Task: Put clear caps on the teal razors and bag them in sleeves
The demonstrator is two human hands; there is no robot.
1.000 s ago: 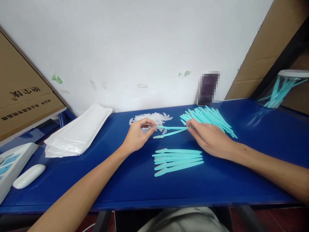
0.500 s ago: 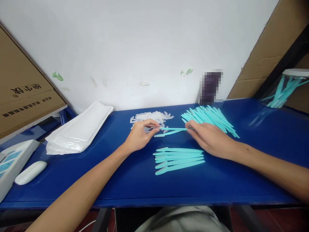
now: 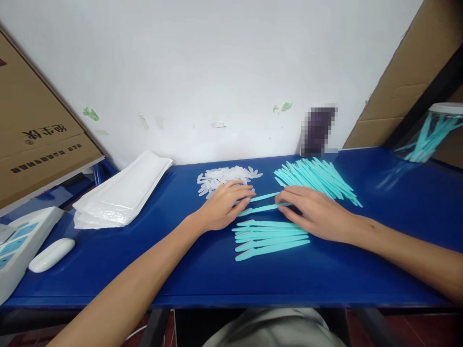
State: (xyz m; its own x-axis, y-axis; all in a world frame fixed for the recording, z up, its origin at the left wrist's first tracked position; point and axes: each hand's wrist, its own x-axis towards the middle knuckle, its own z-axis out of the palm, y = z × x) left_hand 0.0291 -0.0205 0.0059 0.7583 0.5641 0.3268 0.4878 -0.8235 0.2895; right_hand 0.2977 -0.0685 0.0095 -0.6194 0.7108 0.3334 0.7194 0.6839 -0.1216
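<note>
My left hand (image 3: 226, 206) is closed at the blade end of a teal eyebrow razor (image 3: 265, 196), its thumb and fingertips hiding that end. A second eyebrow razor (image 3: 260, 209) lies just nearer to me, its blade end beside my left thumb. My right hand (image 3: 311, 209) has its fingers curled over the handle ends of these two razors, so the exact grip is partly hidden. Closer to me, several eyebrow razors (image 3: 273, 236) lie side by side in a row, blade ends to the left. Behind my hands are a heap of clear plastic caps (image 3: 224, 176) and a pile of teal razors (image 3: 318, 176).
White padded mailers (image 3: 123, 193) lie on the blue table (image 3: 202, 274) at left. Nearer are a white oval case (image 3: 51, 255) and a power strip (image 3: 29, 246). A clear jar of teal razors (image 3: 430, 135) stands far right. Cardboard (image 3: 36, 120) and a white wall (image 3: 217, 72) border the table.
The razor that was held level between both hands has come down toward me onto the table beside the row. My left hand has moved right, over the other razor's blade end.
</note>
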